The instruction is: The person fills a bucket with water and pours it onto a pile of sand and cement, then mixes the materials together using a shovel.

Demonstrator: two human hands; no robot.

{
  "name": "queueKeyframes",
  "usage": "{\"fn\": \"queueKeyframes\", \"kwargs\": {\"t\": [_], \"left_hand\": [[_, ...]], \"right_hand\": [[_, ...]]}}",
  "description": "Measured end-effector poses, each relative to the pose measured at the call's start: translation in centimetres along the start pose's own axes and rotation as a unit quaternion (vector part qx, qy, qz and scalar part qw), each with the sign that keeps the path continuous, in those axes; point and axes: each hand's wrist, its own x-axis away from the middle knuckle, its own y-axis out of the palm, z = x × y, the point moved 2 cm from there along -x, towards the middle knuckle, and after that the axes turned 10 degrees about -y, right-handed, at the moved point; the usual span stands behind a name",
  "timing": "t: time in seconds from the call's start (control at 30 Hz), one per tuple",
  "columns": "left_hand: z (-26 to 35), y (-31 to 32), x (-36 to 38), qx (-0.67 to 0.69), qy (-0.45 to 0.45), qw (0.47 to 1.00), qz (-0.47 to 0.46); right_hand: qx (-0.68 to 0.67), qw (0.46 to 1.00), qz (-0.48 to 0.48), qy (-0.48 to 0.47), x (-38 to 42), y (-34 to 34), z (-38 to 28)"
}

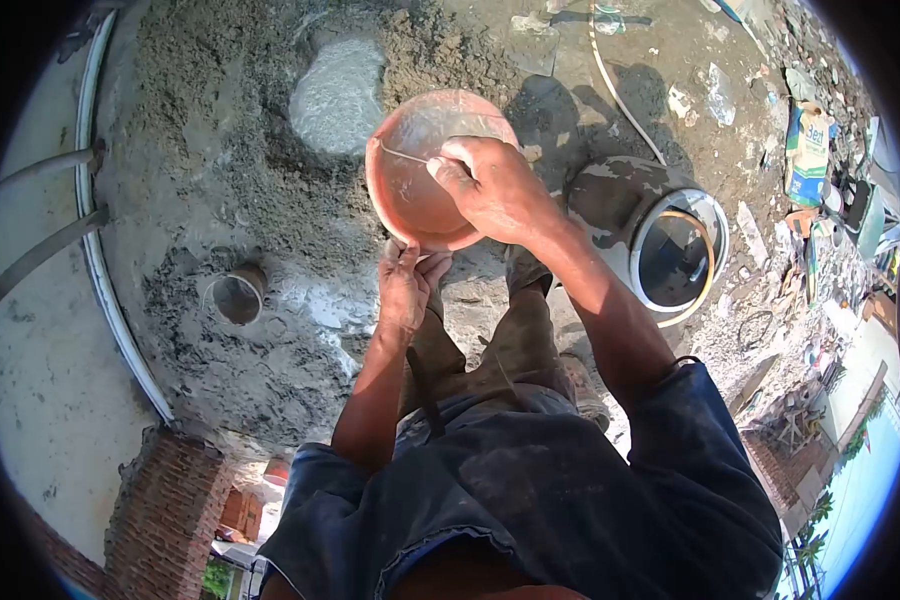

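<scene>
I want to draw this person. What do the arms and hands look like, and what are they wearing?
Both arms are bare from the elbows down, with no gloves on the left hand or the right hand. Short dark blue sleeves end above the elbows; the cloth looks dusty and worn. No watch or rings show.

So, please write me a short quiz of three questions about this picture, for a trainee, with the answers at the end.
1. True or false: both hands hold the orange bowl.
2. Which hand grips the far rim from above? A) left hand B) right hand
3. Fill in: below the bowl lies a heap of wet grey ____, with a puddle of water in it.

Key:
1. True. The left hand holds the near edge with its fingers, and the right hand holds the rim.
2. B.
3. Mortar, a sand and cement mix; a small can stands in it and a bucket beside it.
</scene>
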Motion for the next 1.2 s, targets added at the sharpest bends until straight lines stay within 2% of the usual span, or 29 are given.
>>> {"fn": "queueKeyframes", "kwargs": {"t": [0.07,0.2,0.3,0.33,0.4,0.6,0.67,0.73,0.77,0.83,0.87,0.9,0.93,0.97,1.0,1.07,1.1,1.13,1.17,1.2], "left_hand": [[3.2,-2.4,-1.0,-0.027,0.078,0.996,0.041],[9.4,-7.4,-2.4,-0.093,0.159,0.979,0.087],[13.4,-9.4,-2.2,-0.150,0.206,0.960,0.114],[14.5,-9.8,-2.0,-0.156,0.212,0.954,0.141],[16.4,-9.4,-1.1,-0.187,0.227,0.939,0.177],[19.8,-9.9,0.4,-0.241,0.250,0.912,0.218],[20.5,-9.5,1.0,-0.329,0.266,0.870,0.251],[20.9,-8.4,1.6,-0.360,0.277,0.849,0.270],[21.2,-7.1,2.1,-0.414,0.272,0.824,0.276],[21.6,-5.3,2.5,-0.507,0.257,0.764,0.305],[21.6,-3.7,3.0,-0.511,0.257,0.762,0.303],[21.5,-1.6,3.7,-0.539,0.249,0.744,0.305],[21.4,-0.2,4.0,-0.568,0.241,0.725,0.307],[21.4,-0.3,3.8,-0.620,0.235,0.683,0.305],[21.1,-0.2,3.5,-0.625,0.235,0.680,0.301],[20.4,0.4,3.0,-0.642,0.247,0.674,0.269],[19.9,0.8,2.8,-0.648,0.247,0.671,0.261],[19.1,1.3,2.4,-0.602,0.235,0.729,0.228],[18.2,1.9,1.8,-0.550,0.219,0.783,0.189],[16.9,2.5,1.2,-0.556,0.212,0.785,0.171]], "right_hand": [[0.029,0.999,-0.013,-0.031,-3.9,4.5,1.1],[-0.027,1.000,-0.008,-0.009,-8.9,11.0,1.1],[-0.047,0.997,0.036,-0.049,-11.2,14.6,0.3],[-0.051,0.994,0.063,-0.069,-12.0,15.6,0.1],[-0.109,0.993,0.038,-0.031,-13.0,17.2,-0.5],[-0.164,0.984,0.062,-0.023,-14.4,20.1,-1.1],[-0.189,0.979,0.077,-0.010,-14.1,20.1,-0.7],[-0.257,0.958,0.119,0.035,-13.7,19.9,0.5],[-0.281,0.946,0.162,0.002,-13.4,19.7,1.2],[-0.430,0.884,0.168,0.075,-13.0,21.0,3.9],[-0.500,0.840,0.185,0.102,-12.6,21.1,4.7],[-0.503,0.837,0.190,0.101,-12.1,20.9,5.2],[-0.547,0.800,0.191,0.158,-11.5,20.9,5.8],[-0.588,0.756,0.190,0.213,-10.8,20.6,6.3],[-0.591,0.753,0.196,0.213,-10.1,19.5,6.2],[-0.628,0.710,0.214,0.239,-8.2,17.0,6.2],[-0.642,0.714,0.212,0.183,-7.3,15.4,6.5],[-0.642,0.710,0.224,0.182,-6.0,13.7,7.0],[-0.577,0.777,0.222,0.115,-4.6,10.6,6.8],[-0.501,0.835,0.222,0.054,-2.9,7.4,6.4]]}}
